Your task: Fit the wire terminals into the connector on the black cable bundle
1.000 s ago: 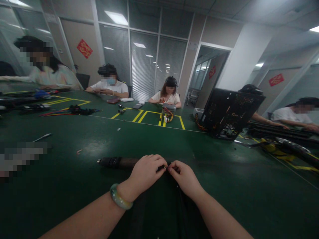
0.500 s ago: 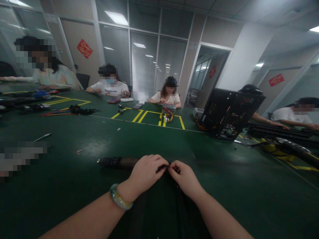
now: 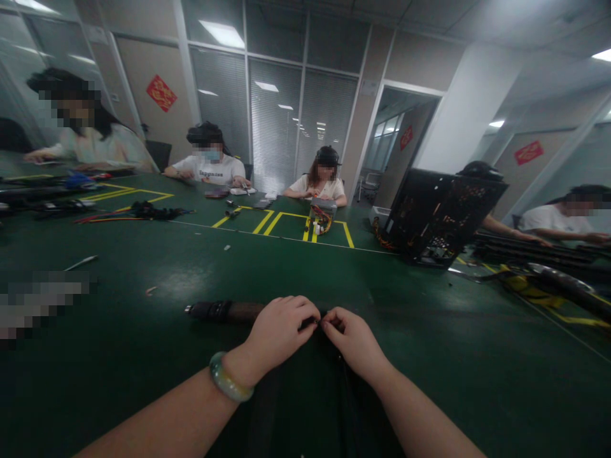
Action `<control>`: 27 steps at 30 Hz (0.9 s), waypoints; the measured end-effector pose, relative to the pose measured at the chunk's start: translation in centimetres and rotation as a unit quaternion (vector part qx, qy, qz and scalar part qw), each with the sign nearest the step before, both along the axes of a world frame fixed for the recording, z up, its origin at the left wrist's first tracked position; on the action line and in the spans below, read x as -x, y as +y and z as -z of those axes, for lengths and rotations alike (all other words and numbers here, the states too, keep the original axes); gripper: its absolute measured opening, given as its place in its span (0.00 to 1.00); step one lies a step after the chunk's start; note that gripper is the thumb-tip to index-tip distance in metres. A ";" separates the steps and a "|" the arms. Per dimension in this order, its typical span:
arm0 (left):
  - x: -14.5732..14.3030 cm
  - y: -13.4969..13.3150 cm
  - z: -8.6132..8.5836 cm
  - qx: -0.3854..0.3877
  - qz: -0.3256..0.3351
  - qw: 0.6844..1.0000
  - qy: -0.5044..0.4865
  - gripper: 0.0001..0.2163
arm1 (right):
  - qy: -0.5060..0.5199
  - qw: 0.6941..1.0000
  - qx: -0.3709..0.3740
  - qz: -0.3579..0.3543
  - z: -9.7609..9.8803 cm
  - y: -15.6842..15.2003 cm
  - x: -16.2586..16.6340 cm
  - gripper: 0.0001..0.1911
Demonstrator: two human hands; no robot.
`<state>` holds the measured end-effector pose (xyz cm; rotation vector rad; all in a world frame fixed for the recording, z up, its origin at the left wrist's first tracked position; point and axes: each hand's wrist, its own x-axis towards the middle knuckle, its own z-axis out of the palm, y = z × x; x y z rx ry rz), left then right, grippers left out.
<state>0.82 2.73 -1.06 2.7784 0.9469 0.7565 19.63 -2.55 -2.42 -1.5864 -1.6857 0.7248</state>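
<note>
Big green table (image 3: 443, 356) here. Left hand (image 3: 281, 326) pinches a small dark piece (image 3: 307, 322) just right of the visible part of the dark rod (image 3: 217, 312); right hand (image 3: 356, 345) sits fingertips-bunched beside it, can't tell around what. I'd keep both steady, pinching gently.

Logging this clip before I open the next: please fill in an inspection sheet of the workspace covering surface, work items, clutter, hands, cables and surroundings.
Surface: green tabletop with yellow markings.
Work items: dark cylinder, its metal tip leftward, partly hidden by the left hand; small dark piece, too small to identify.
Clutter: small scrap and thin pale stick, left of the hands.
Hands: left hand holds the small dark piece; right hand close beside it, grip unclear.
Cables: coloured wire bundle, left.
Surroundings: seated co-workers; large black case, right.
</note>
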 end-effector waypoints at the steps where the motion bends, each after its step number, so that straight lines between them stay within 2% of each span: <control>1: 0.0 -0.1 0.0 0.000 0.000 1.000 -0.005 0.05 | -0.001 1.000 -0.001 0.001 0.0 0.0 0.0 0.06; 6: -0.1 -0.2 0.0 0.004 -0.027 0.999 -0.023 0.08 | -0.003 1.000 -0.002 0.002 0.2 0.0 -0.1 0.06; 11: -0.1 -0.1 -0.1 0.002 -0.010 1.000 -0.010 0.03 | 0.003 1.000 0.000 0.001 0.3 0.1 -0.1 0.06; 21: 0.1 0.0 -0.1 0.005 -0.004 1.000 -0.005 0.04 | -0.005 1.000 0.012 0.004 -0.3 -0.1 -0.1 0.06; 27: 0.0 0.1 -0.1 0.010 -0.004 1.000 -0.006 0.04 | -0.003 1.000 0.006 0.006 0.1 0.0 -0.1 0.06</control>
